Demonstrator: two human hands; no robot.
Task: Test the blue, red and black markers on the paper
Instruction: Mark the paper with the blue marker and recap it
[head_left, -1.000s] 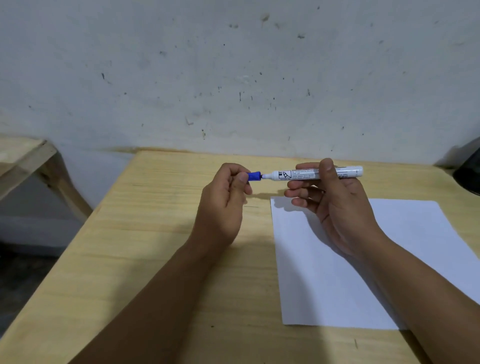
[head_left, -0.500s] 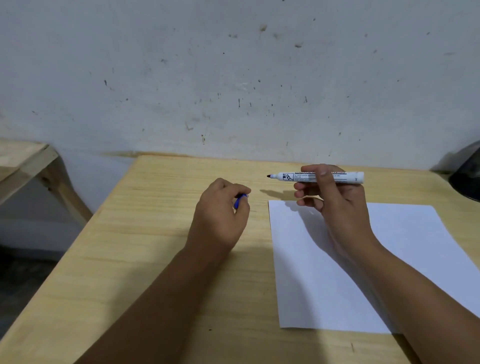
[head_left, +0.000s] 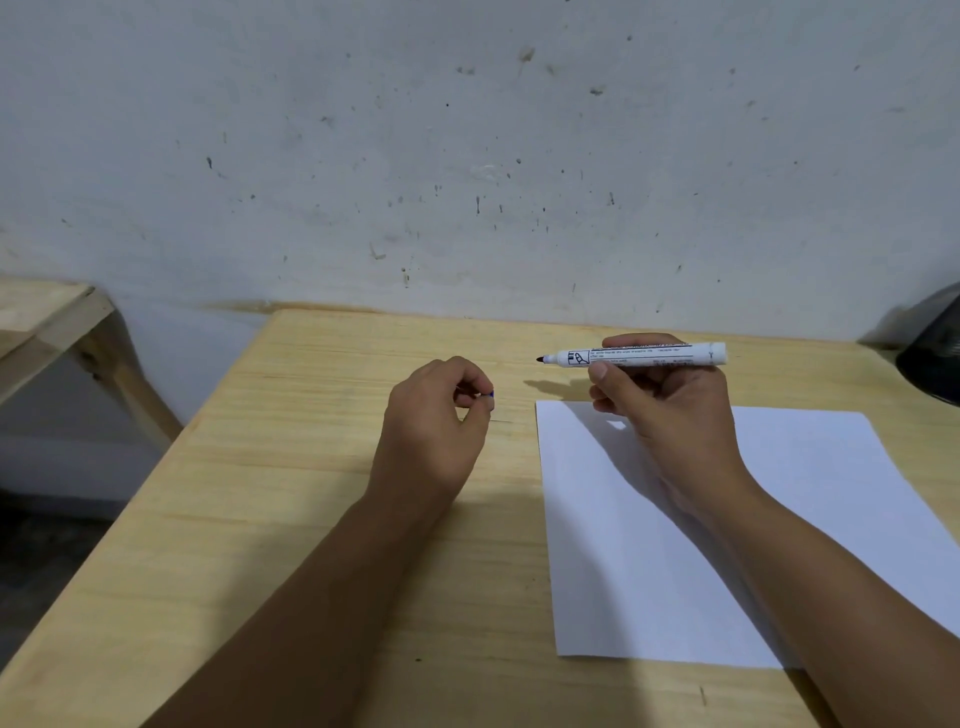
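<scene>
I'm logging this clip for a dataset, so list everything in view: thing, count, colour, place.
marker: one, white barrel, uncapped, dark tip pointing left, held level above the table
cap: one, blue, mostly hidden in the fingers
paper: one sheet, white, unmarked, right half of the table
table: one, light wood, against the wall
wall: white, speckled
wooden frame: one, light wood, far left
dark object: one, black, right edge, unidentifiable
left hand: pinching the cap
right hand: gripping the marker
</scene>
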